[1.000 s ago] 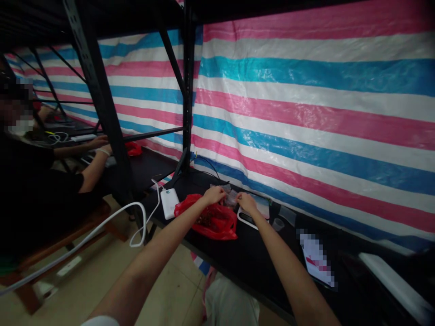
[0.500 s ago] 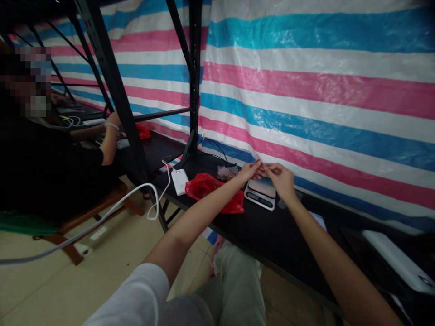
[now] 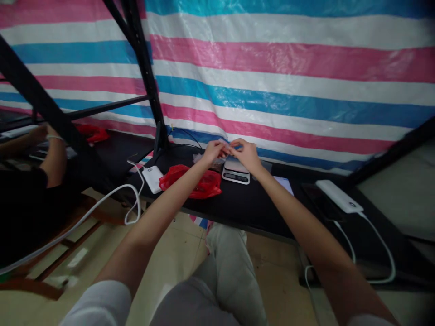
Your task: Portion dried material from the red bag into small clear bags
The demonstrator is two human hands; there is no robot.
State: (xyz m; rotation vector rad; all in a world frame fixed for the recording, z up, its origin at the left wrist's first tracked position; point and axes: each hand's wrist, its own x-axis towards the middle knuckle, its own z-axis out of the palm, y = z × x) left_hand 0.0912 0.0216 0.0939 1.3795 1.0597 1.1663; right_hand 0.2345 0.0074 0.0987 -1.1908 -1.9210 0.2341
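Above a small white digital scale (image 3: 237,177), my left hand (image 3: 214,151) and my right hand (image 3: 245,155) meet, fingertips almost touching. Both pinch a small clear plastic bag (image 3: 224,143); its contents are too small to make out. The scale's silver weighing plate (image 3: 236,164) lies just beneath my fingers, and its dark display faces me. A crumpled red plastic bag (image 3: 204,183) is spread left of the scale, partly behind my left forearm. Behind it, more clear plastic (image 3: 197,157) shows beside my left hand.
A white power bank (image 3: 152,179) with a cable lies at the table's left. To the right are a white-and-blue card or phone (image 3: 284,184) and another white power bank (image 3: 340,196). A black metal post (image 3: 146,68) rises at left. A co-worker's arm (image 3: 54,156) is beyond it.
My view has swung right, so everything sits further left and more of the table's right end shows. Both hands stay together over the scale, still pinching the clear bag.
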